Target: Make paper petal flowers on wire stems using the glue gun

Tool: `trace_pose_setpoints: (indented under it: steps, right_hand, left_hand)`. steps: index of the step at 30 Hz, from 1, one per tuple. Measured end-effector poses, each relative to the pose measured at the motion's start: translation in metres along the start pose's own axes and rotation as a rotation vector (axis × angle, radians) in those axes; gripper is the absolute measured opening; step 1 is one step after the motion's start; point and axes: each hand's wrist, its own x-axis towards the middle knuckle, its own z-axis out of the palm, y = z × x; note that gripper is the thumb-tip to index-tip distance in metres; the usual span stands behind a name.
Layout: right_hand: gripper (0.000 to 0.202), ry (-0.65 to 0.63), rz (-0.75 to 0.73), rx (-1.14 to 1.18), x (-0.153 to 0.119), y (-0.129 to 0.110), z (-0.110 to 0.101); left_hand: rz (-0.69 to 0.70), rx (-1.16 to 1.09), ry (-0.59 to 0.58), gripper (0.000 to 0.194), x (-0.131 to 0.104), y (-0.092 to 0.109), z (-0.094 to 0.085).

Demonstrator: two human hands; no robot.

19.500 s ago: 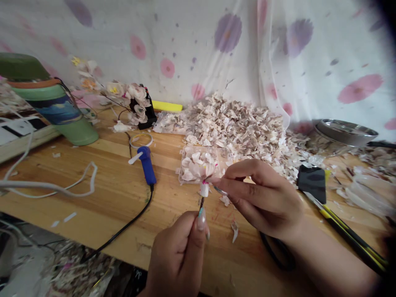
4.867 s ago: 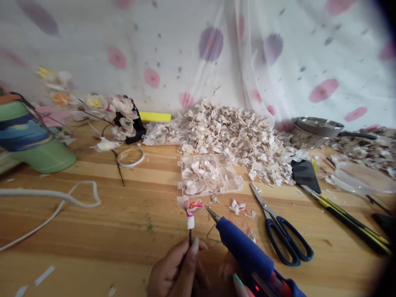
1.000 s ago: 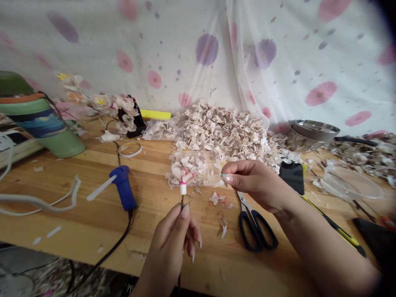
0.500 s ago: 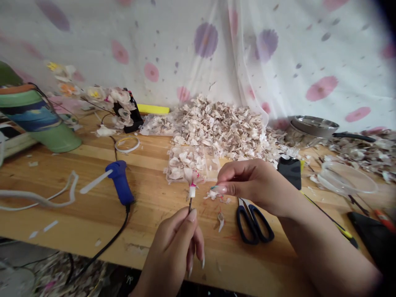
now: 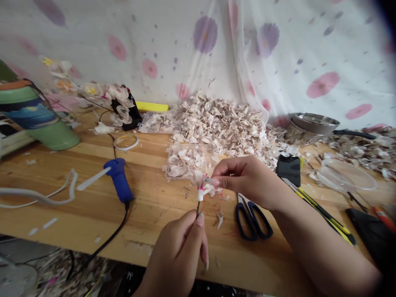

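Near the middle, my left hand pinches a thin dark stem topped by a white wrapped band and a pale flower with magenta at its base. The fingers of my right hand are pinched together at the flower's right side, by the band; a small white end shows there, but what they grip is too small to name. Behind the flower lies a clear compartment box of pale petals. Scissors with dark handles rest below my right hand, and petal scraps lie beside them.
A blue glue gun with a white stick is on the left, near a green tumbler. Petals are heaped behind. A phone, yellow cutter, clear lid and metal bowl are on the right.
My left hand has shifted slightly right with the stem and flower. My right hand has moved slightly left, and its fingertips now meet the flower's base.
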Motion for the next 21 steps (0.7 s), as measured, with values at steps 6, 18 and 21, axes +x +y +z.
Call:
trace_pose_setpoints:
  steps: [6,18,21]
  right_hand:
    - [0.032,0.041,-0.022,-0.076,0.0015,0.0017,-0.0025]
    - [0.032,0.118,-0.026,-0.122,0.0003,0.0005,-0.0044]
    - [0.032,0.119,-0.053,-0.125,-0.0001,0.0018,-0.0037]
  left_hand:
    - [0.012,0.031,-0.024,0.048,-0.0021,-0.001,0.0022]
    - [0.002,0.01,-0.04,0.048,-0.0024,0.0016,0.0042]
    - [0.002,0.001,-0.04,0.048,-0.0021,0.0011,0.0039]
